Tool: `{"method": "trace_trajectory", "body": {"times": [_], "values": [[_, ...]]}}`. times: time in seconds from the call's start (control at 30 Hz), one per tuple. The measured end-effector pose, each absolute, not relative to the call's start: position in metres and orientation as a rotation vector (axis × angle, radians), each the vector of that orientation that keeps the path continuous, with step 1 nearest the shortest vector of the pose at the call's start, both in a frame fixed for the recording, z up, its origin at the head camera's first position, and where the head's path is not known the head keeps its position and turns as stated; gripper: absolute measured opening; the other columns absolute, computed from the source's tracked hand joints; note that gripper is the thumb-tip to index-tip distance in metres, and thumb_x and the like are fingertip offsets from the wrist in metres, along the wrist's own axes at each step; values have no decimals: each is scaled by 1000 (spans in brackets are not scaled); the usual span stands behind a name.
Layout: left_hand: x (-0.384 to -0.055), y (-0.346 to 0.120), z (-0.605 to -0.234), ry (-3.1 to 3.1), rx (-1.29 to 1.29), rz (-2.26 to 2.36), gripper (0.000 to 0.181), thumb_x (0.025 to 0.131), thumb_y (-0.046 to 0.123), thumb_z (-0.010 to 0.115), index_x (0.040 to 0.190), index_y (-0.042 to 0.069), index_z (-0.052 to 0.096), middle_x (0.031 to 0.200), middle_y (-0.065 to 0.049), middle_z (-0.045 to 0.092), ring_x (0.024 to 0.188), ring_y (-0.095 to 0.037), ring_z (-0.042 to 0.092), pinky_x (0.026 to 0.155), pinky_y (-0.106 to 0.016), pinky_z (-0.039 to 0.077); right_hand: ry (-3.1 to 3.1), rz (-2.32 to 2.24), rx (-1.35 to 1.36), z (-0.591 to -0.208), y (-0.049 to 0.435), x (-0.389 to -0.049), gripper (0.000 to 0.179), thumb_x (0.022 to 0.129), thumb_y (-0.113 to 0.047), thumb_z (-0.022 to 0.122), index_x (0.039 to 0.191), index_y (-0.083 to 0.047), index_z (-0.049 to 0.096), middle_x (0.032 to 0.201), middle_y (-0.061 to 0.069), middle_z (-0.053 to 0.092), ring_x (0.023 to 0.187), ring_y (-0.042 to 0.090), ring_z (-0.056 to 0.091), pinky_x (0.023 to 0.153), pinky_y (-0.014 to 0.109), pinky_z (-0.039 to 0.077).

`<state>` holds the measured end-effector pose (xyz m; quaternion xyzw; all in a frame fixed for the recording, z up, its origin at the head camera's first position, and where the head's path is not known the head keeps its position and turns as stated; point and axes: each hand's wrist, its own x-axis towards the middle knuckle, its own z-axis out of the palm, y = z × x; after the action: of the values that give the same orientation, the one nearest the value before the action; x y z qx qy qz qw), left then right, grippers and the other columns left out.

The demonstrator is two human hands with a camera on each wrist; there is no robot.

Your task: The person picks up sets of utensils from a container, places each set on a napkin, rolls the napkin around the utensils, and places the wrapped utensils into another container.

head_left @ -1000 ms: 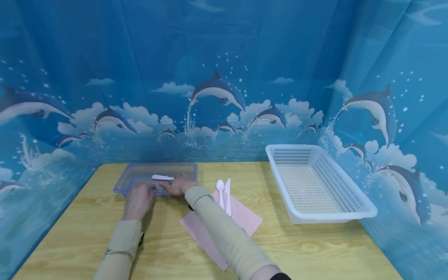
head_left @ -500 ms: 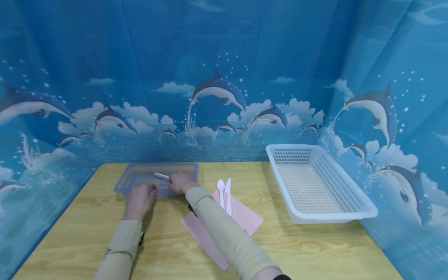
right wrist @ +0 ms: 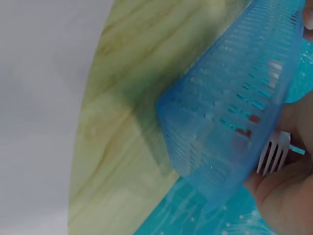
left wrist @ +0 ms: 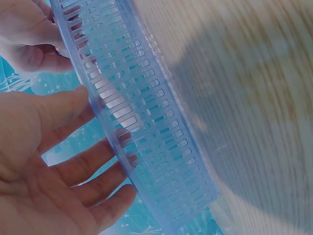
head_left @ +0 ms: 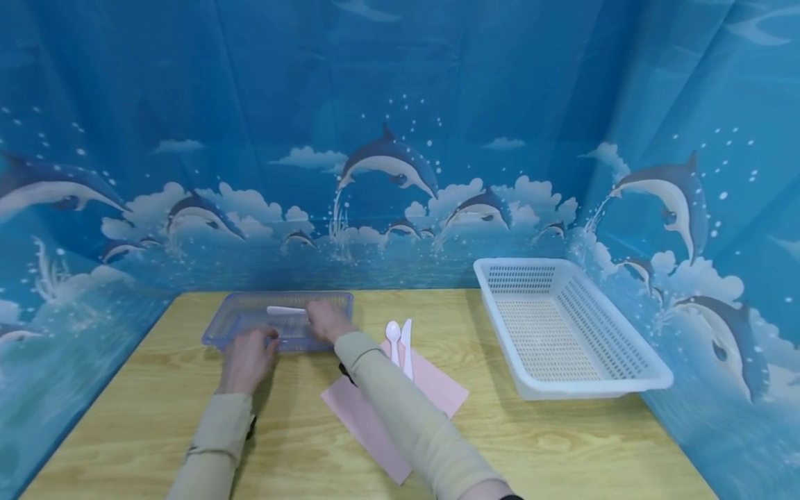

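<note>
A translucent blue plastic basket (head_left: pixel 215 321) with slotted walls sits at the far left of the table. My left hand (head_left: pixel 246 357) is at its front rim; in the left wrist view the thumb lies on the rim's near side, with other fingers reaching over it. Above the basket, my right hand (head_left: pixel 328 323) grips a white plastic fork by its tine end, and the handle (head_left: pixel 284 310) points left. Its tines (right wrist: pixel 275 152) poke out beside the palm in the right wrist view. A white spoon (head_left: pixel 393 333) and knife (head_left: pixel 407 347) lie side by side on a pink napkin (head_left: pixel 437 385).
A large white plastic basket (head_left: pixel 519 354) stands at the right of the wooden table (head_left: pixel 300 430). Behind the table hangs a blue dolphin-print curtain (head_left: pixel 387 83). The right forearm (head_left: pixel 406 410) crosses over the napkin.
My right hand has picked the fork up, closed around its tine end and shifted slightly right and up. The handle swung to point left. The left hand stays at the rim.
</note>
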<state>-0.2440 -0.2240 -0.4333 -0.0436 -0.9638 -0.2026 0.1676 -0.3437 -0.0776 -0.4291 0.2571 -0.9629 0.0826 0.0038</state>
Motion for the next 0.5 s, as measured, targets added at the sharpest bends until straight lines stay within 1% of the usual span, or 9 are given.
{"method": "trace_trajectory", "body": {"times": [0.03, 0.13, 0.27, 0.33, 0.37, 0.43, 0.5], "values": [[-244, -224, -433, -2743, -126, -576, 16, 90, 8, 66, 101, -3, 71, 95, -26, 70, 85, -45, 65, 75, -59, 52, -3015, 281, 796, -428, -76, -344, 13, 96, -13, 59, 107, -13, 67, 99, 0, 71, 89, 12, 67, 74, 23, 56], [-244, -225, -434, -2735, -137, -585, 16, 90, 8, 66, 101, -3, 71, 94, -26, 70, 84, -44, 65, 74, -59, 52, -3000, 356, 762, -424, -71, -345, 13, 97, -15, 59, 104, -13, 70, 99, 0, 71, 89, 13, 66, 72, 23, 56], [-244, -226, -435, -2715, -147, -603, 15, 89, 9, 67, 99, -2, 71, 86, -24, 70, 76, -41, 64, 68, -56, 52, -2943, 290, 727, -416, -64, -344, 13, 96, -24, 63, 99, -18, 74, 100, -2, 67, 95, 14, 61, 81, 28, 54], [-244, -225, -435, -2715, -140, -608, 15, 89, 9, 67, 98, -2, 71, 82, -22, 69, 72, -38, 63, 64, -54, 51, -2903, 216, 706, -414, -60, -343, 13, 95, -29, 65, 98, -22, 76, 101, -4, 62, 97, 15, 54, 85, 32, 49], [-244, -225, -434, -2722, -135, -610, 15, 89, 10, 67, 98, -2, 71, 81, -21, 69, 72, -37, 63, 63, -53, 51, -2880, 178, 701, -413, -58, -343, 13, 94, -32, 66, 97, -25, 76, 100, -4, 60, 96, 15, 50, 85, 33, 45], [-245, -225, -434, -2736, -124, -610, 16, 90, 11, 67, 98, -1, 71, 80, -20, 69, 70, -34, 62, 61, -51, 51, -2846, 134, 686, -411, -55, -342, 12, 93, -36, 67, 96, -29, 77, 99, -5, 55, 93, 15, 42, 82, 34, 37], [-245, -224, -433, -2751, -117, -609, 17, 91, 13, 66, 99, -1, 71, 81, -19, 69, 71, -34, 63, 62, -51, 51, -2811, 95, 704, -409, -51, -341, 13, 93, -37, 66, 95, -31, 77, 97, -5, 52, 90, 16, 37, 78, 34, 30]]}}
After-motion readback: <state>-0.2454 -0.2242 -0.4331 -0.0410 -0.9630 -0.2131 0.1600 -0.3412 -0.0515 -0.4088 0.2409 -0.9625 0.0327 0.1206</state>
